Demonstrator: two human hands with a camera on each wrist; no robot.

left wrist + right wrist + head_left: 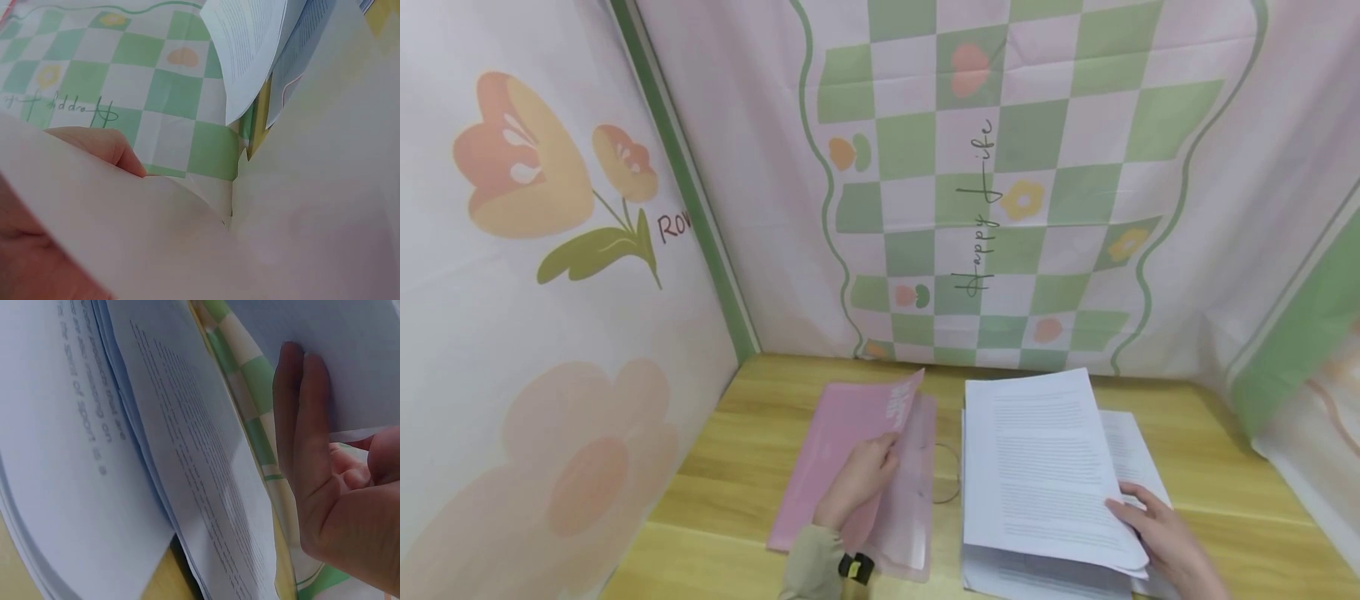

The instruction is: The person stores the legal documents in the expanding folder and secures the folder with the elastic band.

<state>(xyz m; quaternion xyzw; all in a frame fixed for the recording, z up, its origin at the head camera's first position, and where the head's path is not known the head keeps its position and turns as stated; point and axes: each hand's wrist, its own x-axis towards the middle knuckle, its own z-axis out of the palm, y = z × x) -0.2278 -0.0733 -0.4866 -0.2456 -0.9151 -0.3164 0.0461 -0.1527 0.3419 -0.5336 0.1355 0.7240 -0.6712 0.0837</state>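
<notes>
A pink translucent plastic folder point(808, 475) lies on the left of the table with its cover raised along the right side. My left hand point(863, 471) grips that cover's edge, thumb on one face and the other fingers behind it; the cover point(131, 219) fills much of the left wrist view. To the right, my right hand point(1168, 537) pinches the lower right corner of some printed sheets point(1045, 467), lifted at an angle. More printed papers point(1123, 454) lie beneath them. In the right wrist view, fingers point(312, 412) lie flat along the back of a sheet point(369, 356).
A thin cord loop point(957, 475) shows between folder and papers on the wooden table point(700, 500). A checkered cloth point(970, 192) with printed lettering hangs behind the table, and a flowered cloth point(550, 333) hangs on the left. My left wrist wears a black band point(856, 568).
</notes>
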